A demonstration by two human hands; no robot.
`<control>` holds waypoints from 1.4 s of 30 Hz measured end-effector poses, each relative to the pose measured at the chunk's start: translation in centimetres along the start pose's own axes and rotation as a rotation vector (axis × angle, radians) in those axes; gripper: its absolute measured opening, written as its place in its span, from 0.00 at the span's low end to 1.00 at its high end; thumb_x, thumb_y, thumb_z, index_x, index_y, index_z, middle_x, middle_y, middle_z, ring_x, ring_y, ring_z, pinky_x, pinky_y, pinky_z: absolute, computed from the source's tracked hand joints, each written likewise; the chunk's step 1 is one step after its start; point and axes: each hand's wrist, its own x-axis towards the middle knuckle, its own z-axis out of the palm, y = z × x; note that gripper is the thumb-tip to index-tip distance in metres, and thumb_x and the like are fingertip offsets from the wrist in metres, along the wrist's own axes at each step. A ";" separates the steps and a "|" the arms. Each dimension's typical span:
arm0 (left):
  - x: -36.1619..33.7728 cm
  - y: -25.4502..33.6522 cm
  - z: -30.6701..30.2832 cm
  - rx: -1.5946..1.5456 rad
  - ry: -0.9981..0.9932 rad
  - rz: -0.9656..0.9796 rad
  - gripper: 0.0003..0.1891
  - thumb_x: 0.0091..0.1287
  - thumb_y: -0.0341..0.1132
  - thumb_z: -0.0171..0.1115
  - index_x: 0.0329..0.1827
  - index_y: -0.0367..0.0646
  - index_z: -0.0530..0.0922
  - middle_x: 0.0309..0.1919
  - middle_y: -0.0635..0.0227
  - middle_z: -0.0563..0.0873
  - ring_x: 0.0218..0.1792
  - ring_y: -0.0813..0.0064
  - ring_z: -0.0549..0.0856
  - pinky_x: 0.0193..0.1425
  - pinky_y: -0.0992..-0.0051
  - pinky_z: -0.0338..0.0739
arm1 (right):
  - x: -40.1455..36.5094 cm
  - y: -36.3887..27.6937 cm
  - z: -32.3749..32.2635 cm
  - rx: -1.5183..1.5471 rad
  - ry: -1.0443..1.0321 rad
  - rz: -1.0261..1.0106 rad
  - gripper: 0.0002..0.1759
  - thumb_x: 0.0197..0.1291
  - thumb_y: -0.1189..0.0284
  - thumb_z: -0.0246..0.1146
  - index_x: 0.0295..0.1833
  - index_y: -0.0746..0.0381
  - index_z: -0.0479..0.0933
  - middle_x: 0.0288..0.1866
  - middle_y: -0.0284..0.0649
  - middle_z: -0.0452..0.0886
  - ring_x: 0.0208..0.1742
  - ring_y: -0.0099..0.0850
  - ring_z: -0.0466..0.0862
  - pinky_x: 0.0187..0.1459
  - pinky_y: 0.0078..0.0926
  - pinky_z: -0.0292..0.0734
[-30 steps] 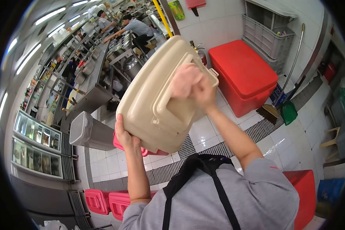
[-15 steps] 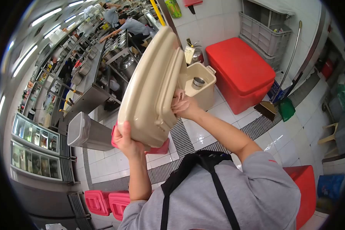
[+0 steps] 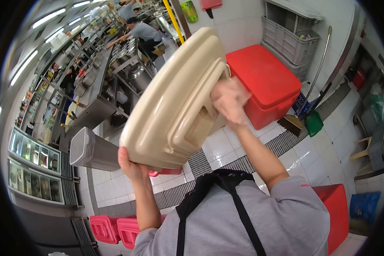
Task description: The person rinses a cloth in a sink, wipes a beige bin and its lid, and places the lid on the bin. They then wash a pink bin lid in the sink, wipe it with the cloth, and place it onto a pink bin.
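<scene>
A large beige plastic lid is held up at a tilt before me, its recessed side turned towards my right. My left hand grips its lower left corner, thumb on the near face. Against the recessed side, my right hand is smeared by motion. A pinkish crumpled cloth appears to be bunched in its fingers, though blur hides its outline. Behind the lid, the matching beige box is almost wholly hidden.
A red cooler box stands ahead right, with grey crates behind it. A broom and a green dustpan are further right. On the left are a grey bin and pink-lidded containers. Two people work in the far kitchen.
The lid has turned to show more of its recessed side and now covers the beige box and the metal cup in it. My right hand has moved up and right along it.
</scene>
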 end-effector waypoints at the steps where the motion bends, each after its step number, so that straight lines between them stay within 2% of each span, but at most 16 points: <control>1: -0.4 -0.7 0.4 0.022 -0.007 0.015 0.25 0.68 0.45 0.43 0.59 0.32 0.65 0.55 0.53 0.73 0.56 0.61 0.74 0.61 0.62 0.68 | 0.2 -0.6 0.5 -0.076 -0.027 -0.129 0.11 0.54 0.76 0.52 0.42 0.68 0.72 0.34 0.49 0.74 0.34 0.41 0.75 0.36 0.29 0.72; 5: -2.2 -2.5 -1.0 -0.115 -0.047 -0.035 0.27 0.61 0.45 0.55 0.54 0.29 0.68 0.47 0.54 0.78 0.48 0.61 0.79 0.54 0.67 0.73 | -0.8 0.4 -0.5 -0.774 -0.523 -0.237 0.10 0.48 0.79 0.52 0.38 0.69 0.71 0.31 0.49 0.74 0.30 0.45 0.73 0.33 0.29 0.71; 10: -5.3 -6.8 -2.3 0.026 0.042 0.145 0.35 0.51 0.55 0.66 0.50 0.32 0.69 0.44 0.59 0.78 0.46 0.66 0.79 0.50 0.68 0.75 | 0.3 0.0 0.6 -0.426 -0.249 0.449 0.06 0.49 0.77 0.52 0.33 0.67 0.70 0.30 0.46 0.75 0.32 0.38 0.77 0.35 0.32 0.71; 11: -6.1 -7.4 -1.9 0.018 0.097 0.157 0.35 0.49 0.56 0.67 0.47 0.33 0.70 0.41 0.60 0.79 0.43 0.68 0.80 0.46 0.71 0.75 | 2.2 0.3 -0.3 0.134 -0.138 0.769 0.14 0.48 0.80 0.48 0.42 0.66 0.72 0.37 0.43 0.76 0.39 0.35 0.79 0.39 0.33 0.75; 12: -6.7 -8.0 -1.9 0.012 0.146 0.163 0.35 0.47 0.57 0.68 0.44 0.33 0.71 0.39 0.62 0.79 0.39 0.71 0.80 0.42 0.74 0.76 | 3.8 0.4 -0.8 0.137 -0.139 0.767 0.14 0.48 0.80 0.48 0.42 0.66 0.72 0.37 0.43 0.76 0.39 0.35 0.79 0.39 0.33 0.75; 14: -6.9 -7.7 -3.5 0.129 -0.009 0.136 0.34 0.49 0.57 0.66 0.45 0.33 0.70 0.40 0.61 0.78 0.42 0.71 0.78 0.46 0.72 0.73 | 5.7 0.3 -1.7 0.871 -0.145 0.690 0.13 0.55 0.73 0.52 0.47 0.61 0.70 0.43 0.38 0.77 0.44 0.31 0.78 0.45 0.31 0.76; 16: -7.0 -8.0 -3.8 0.233 -0.158 0.117 0.34 0.50 0.57 0.64 0.46 0.33 0.69 0.42 0.61 0.76 0.44 0.71 0.77 0.49 0.70 0.71 | 5.6 0.3 -1.9 0.858 -0.055 0.711 0.13 0.56 0.70 0.52 0.47 0.61 0.70 0.43 0.36 0.76 0.44 0.30 0.78 0.45 0.31 0.75; 18: -6.9 -6.5 -1.5 0.367 -0.230 0.207 0.31 0.43 0.53 0.72 0.37 0.36 0.71 0.28 0.67 0.79 0.27 0.81 0.74 0.32 0.83 0.67 | 5.1 0.8 -1.3 0.853 0.114 0.761 0.15 0.58 0.63 0.52 0.47 0.59 0.70 0.44 0.34 0.76 0.44 0.28 0.78 0.46 0.30 0.75; 20: -5.9 -5.6 -2.5 0.440 -0.320 0.177 0.32 0.43 0.47 0.74 0.44 0.34 0.72 0.34 0.64 0.80 0.34 0.78 0.77 0.39 0.79 0.70 | 4.2 1.6 -0.3 0.854 0.286 0.807 0.17 0.60 0.57 0.53 0.47 0.58 0.69 0.44 0.31 0.75 0.44 0.26 0.77 0.48 0.30 0.74; 21: -5.1 -4.1 -1.5 0.384 -0.441 -0.093 0.33 0.43 0.45 0.74 0.48 0.34 0.71 0.38 0.63 0.79 0.39 0.77 0.76 0.44 0.78 0.69 | 3.0 2.3 0.3 0.708 0.295 0.760 0.16 0.59 0.58 0.53 0.47 0.57 0.68 0.45 0.32 0.73 0.45 0.23 0.74 0.47 0.26 0.71; 23: -2.8 -4.0 -1.0 0.289 -0.686 -0.382 0.38 0.47 0.41 0.71 0.61 0.37 0.65 0.50 0.62 0.76 0.53 0.73 0.72 0.57 0.73 0.63 | 0.7 5.6 0.1 -0.829 -0.473 -0.093 0.13 0.56 0.61 0.55 0.42 0.57 0.69 0.45 0.33 0.72 0.47 0.23 0.72 0.48 0.22 0.68; 27: 3.8 -4.9 5.8 0.391 0.142 -0.374 0.21 0.60 0.42 0.61 0.46 0.31 0.74 0.37 0.62 0.81 0.36 0.75 0.80 0.41 0.78 0.74 | -5.1 1.4 4.1 -0.344 -0.312 -0.077 0.12 0.53 0.68 0.54 0.41 0.62 0.72 0.38 0.37 0.75 0.40 0.30 0.75 0.44 0.30 0.70; 29: 3.9 -6.1 5.7 0.303 0.159 -0.227 0.20 0.61 0.43 0.60 0.43 0.30 0.75 0.35 0.62 0.81 0.32 0.75 0.80 0.37 0.78 0.75 | -4.3 -1.5 3.5 -0.194 -0.244 -0.064 0.11 0.52 0.70 0.54 0.40 0.64 0.73 0.36 0.38 0.76 0.38 0.32 0.76 0.43 0.32 0.71; 32: 4.0 -7.3 5.4 0.147 0.102 -0.089 0.20 0.63 0.43 0.59 0.41 0.30 0.76 0.34 0.60 0.82 0.31 0.74 0.81 0.35 0.77 0.77 | 0.4 -5.5 1.0 -0.439 -0.245 -0.446 0.11 0.50 0.73 0.55 0.39 0.65 0.73 0.38 0.44 0.77 0.41 0.41 0.77 0.45 0.34 0.71; 39: 2.7 -7.5 7.9 -0.027 0.111 -0.135 0.19 0.63 0.39 0.60 0.45 0.29 0.74 0.38 0.59 0.82 0.34 0.71 0.83 0.38 0.74 0.78 | 0.9 0.5 3.1 -0.974 -0.495 0.144 0.11 0.48 0.77 0.54 0.39 0.65 0.73 0.36 0.46 0.77 0.38 0.45 0.75 0.42 0.34 0.71; 42: 3.5 -9.4 6.6 -0.027 0.220 -0.049 0.18 0.62 0.39 0.61 0.43 0.30 0.75 0.36 0.60 0.82 0.33 0.74 0.82 0.36 0.76 0.77 | -0.7 -4.5 2.1 -0.529 -0.343 -0.182 0.02 0.41 0.74 0.57 0.23 0.61 0.74 0.29 0.41 0.77 0.34 0.41 0.77 0.40 0.36 0.69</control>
